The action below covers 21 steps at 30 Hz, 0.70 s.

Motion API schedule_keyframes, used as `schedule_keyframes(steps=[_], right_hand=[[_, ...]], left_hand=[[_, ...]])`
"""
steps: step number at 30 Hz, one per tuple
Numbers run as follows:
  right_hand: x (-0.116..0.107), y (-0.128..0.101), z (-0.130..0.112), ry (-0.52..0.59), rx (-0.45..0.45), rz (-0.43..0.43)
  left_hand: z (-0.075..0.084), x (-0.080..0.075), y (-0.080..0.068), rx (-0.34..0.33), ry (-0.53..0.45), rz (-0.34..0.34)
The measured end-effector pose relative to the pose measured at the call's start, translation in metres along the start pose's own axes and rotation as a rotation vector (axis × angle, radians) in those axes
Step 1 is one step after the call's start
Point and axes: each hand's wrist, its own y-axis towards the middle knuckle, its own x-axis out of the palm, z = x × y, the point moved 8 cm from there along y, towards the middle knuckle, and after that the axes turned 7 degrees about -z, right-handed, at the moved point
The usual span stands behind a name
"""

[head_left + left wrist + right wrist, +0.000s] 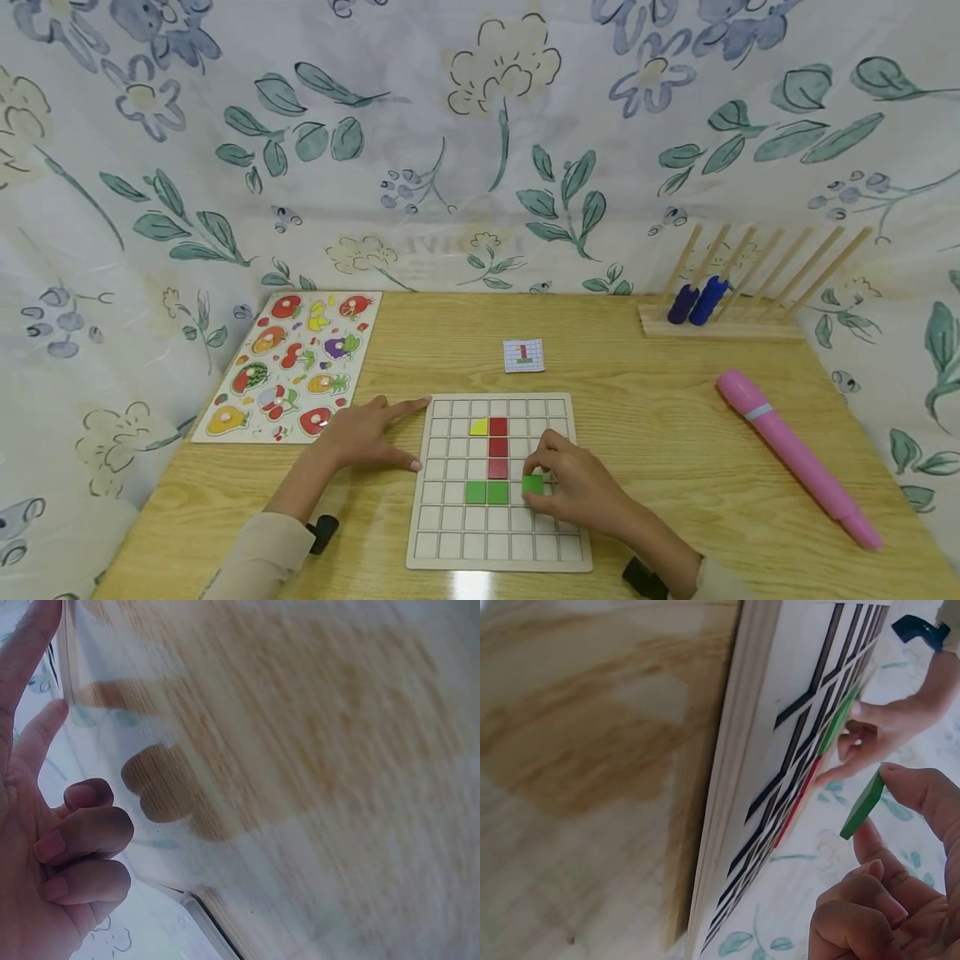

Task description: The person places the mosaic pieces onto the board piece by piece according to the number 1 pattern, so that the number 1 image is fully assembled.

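A white board with a square grid (pixel 453 546) lies flat in front of me. Thumb and index finger of my left hand (pixel 363 435) stretch to its left edge and touch it; the other three fingers curl in, as the left wrist view shows. Between thumb and index finger, my right hand (pixel 581 487) pinches a green square tile (pixel 864 802) over the board's right half. Two green tiles (pixel 487 492) sit side by side in one row. Above the right one of them runs a column of red and pinkish tiles (pixel 498 447), with a yellow rounded tile (pixel 480 427) beside its top.
Behind the board lies a small pattern card (pixel 522 356) showing a similar coloured figure. A fruit puzzle board (pixel 292 367) is at left. On the right are a pink pen-like stick (pixel 798 458) and a wooden peg stand (pixel 720 330) with dark blue pieces on two pegs.
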Motion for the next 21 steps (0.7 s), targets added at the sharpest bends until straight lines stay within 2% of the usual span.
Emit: schedule_keyframes(steps=[7, 14, 21], right_hand=[[0.007, 0.003, 0.0, -0.035, -0.015, -0.013], [0.012, 0.007, -0.005, -0.103, -0.083, 0.003], [0.018, 0.011, -0.005, -0.128, -0.059, -0.011]], left_hand=[[0.0, 0.0, 0.001, -0.01, 0.002, -0.002], [-0.001, 0.0, 0.002, -0.011, -0.003, 0.003], [-0.001, 0.0, 0.001, -0.015, -0.004, 0.003]])
